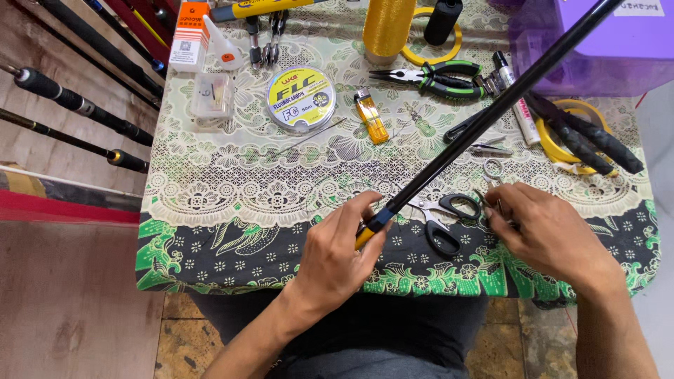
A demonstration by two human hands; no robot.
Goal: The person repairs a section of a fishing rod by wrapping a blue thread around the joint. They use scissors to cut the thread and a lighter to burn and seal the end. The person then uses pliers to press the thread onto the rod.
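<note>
My left hand (340, 249) grips the yellow-and-blue wrapped part of a long black fishing rod (491, 112) that slants up to the top right across the table. My right hand (544, 228) rests near the table's front right, its fingertips pinched on something small that I cannot make out. Black-handled scissors (442, 217) lie between my two hands, close to the right fingers.
On the patterned tablecloth (232, 203) lie a round fishing-line spool (300, 98), an orange lighter (371, 119), green-handled pliers (432, 77), a gold thread cone (388, 28), yellow tape rings (558, 137), black grips and a purple box (604, 49). Several rods (77, 105) lean at the left.
</note>
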